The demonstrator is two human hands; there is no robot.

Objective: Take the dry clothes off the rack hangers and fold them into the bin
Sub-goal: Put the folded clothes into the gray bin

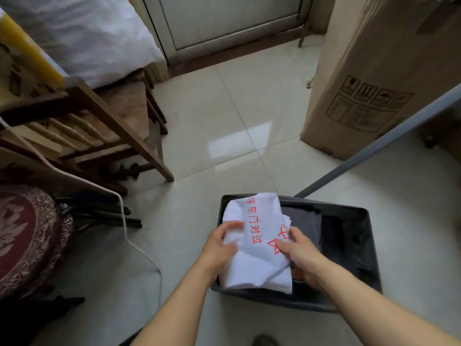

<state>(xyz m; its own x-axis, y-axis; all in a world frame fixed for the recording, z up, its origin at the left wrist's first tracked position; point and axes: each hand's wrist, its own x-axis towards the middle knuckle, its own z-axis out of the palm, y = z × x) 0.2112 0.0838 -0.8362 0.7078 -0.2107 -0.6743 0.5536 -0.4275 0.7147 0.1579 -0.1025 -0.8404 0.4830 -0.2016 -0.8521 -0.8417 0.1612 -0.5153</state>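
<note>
**Folded white shirt held over the bin**

Both forearms reach forward from the bottom edge of the view, over a pale tiled floor [224,116]. Between them lies a folded white shirt [259,250] with red lettering, held over the left part of a dark bin [369,245]. On the shirt's left edge the left hand [219,248] grips, thumb on top and fingers curled underneath. At the right edge the right hand [299,253] holds on, thumb pressed on the red print, its fingers tucked under the cloth. Whether the shirt rests on the bin's contents or hangs just above them cannot be told.

Inside the bin, to the right of the shirt, lies a grey garment [301,221] with darker cloth beside it. A grey pole [374,143] slants from behind the bin's far rim up to the right edge. Beyond it stands a tall cardboard box [361,71] with printed handling marks.

Left of the bin, a white cord [124,221] trails over the floor. Black hangers [99,213] lie in a pile near a patterned red cushion [27,236]. Farther back is a wooden chair [104,126], with a white sack [94,33] above it.
</note>
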